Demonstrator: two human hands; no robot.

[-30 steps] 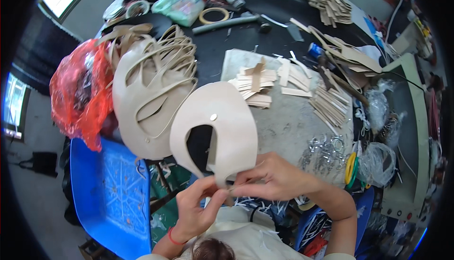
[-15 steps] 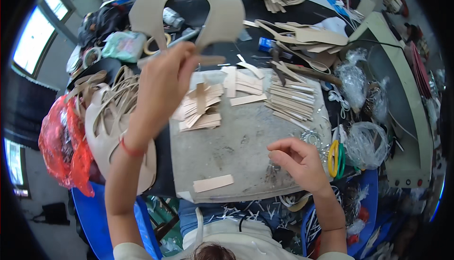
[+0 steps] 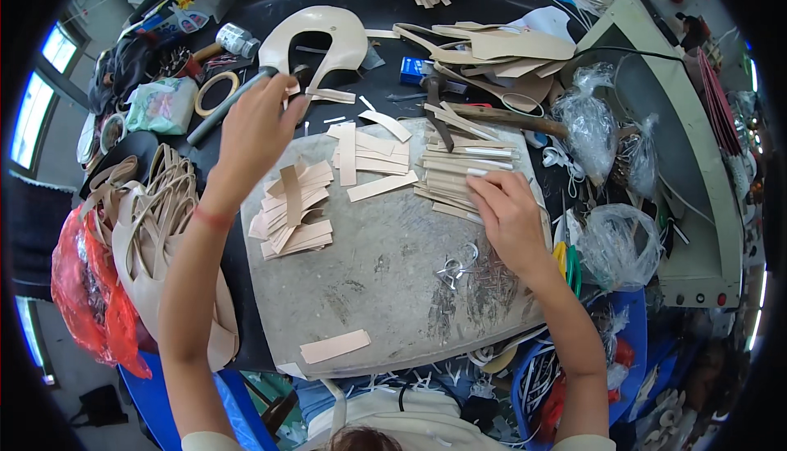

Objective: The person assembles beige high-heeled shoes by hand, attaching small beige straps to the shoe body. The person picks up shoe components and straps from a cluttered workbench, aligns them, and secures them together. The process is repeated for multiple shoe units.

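My left hand (image 3: 256, 123) is at the far left of the grey work mat (image 3: 369, 287), thumb and fingers apart. Beside its fingertips, a horseshoe-shaped beige leather piece (image 3: 344, 29) lies on the black tabletop. On the mat's right side, my right hand (image 3: 512, 217) has thumb and fingers closed at the end of a thin beige strip in a stack of narrow strips (image 3: 443, 180). Several flat beige strips (image 3: 299, 205) lie piled at the mat's left, with more flat strips (image 3: 377, 152) behind. A short strip pair (image 3: 334, 346) rests near the front edge. Silvery metal rings (image 3: 459, 266) lie near my right wrist.
A hammer (image 3: 438, 111) lies behind the narrow strips. At right are yellow- and green-handled scissors (image 3: 572, 266), clear plastic bags (image 3: 619, 242) and a pale machine housing (image 3: 697, 262). Leather pieces (image 3: 164, 246) and a red bag (image 3: 82, 287) crowd the left. More cut leather (image 3: 516, 45) lies behind.
The horseshoe-shaped piece, raised before in my left hand, now lies on the far tabletop with that hand's fingers apart. My right hand has moved forward from above the mat to the narrow strips.
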